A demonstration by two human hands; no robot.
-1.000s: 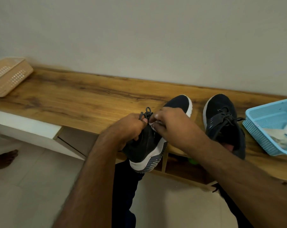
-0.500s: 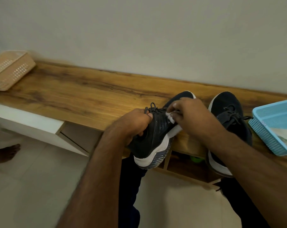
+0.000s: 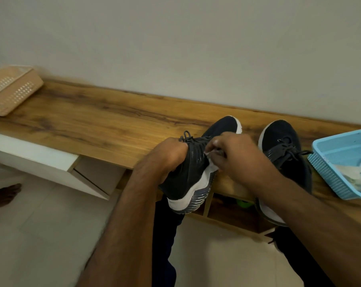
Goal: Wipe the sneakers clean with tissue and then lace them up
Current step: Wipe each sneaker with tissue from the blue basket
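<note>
On the wooden bench (image 3: 96,123), 1 sneaker (image 3: 194,168) is being tilted by the gripping left hand (image 3: 167,158); the right hand (image 3: 235,154), now nearer the toe, is pinching what looks like tissue (image 3: 211,164), so wiping is advancing.

Two dark sneakers (image 3: 194,172) (image 3: 283,150), two baskets (image 3: 11,92) (image 3: 324,168), two hands (image 3: 165,156) (image 3: 235,152), one tissue (image 3: 211,165).

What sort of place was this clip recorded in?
Probably a home entryway or shoe-storage corner: a long wooden bench against a plain wall with cubbies underneath, two dark sneakers on it, plastic baskets at either end, tiled floor.
</note>
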